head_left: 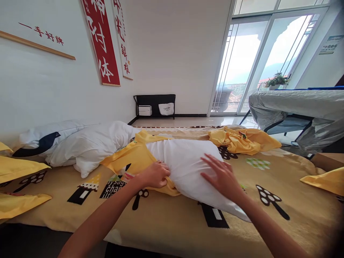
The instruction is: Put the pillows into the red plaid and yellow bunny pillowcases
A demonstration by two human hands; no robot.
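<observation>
A white pillow [185, 161] lies across the tan patterned blanket in front of me, its left end inside a yellow pillowcase [137, 154]. My left hand [156, 175] is closed on the edge of the pillowcase, where the yellow cloth meets the white pillow. On the uncovered right part of the pillow, my right hand [219, 175] lies with its fingers stretched and apart. The far corner of the pillow inside the case is hidden by cloth.
More white pillows [91, 143] lie at the left by the wall. Yellow cloths rest at the left edge, and a crumpled yellow pillowcase [244, 139] is at the back right. A plastic-covered table [295, 104] stands at the right, near a cardboard box [328, 161].
</observation>
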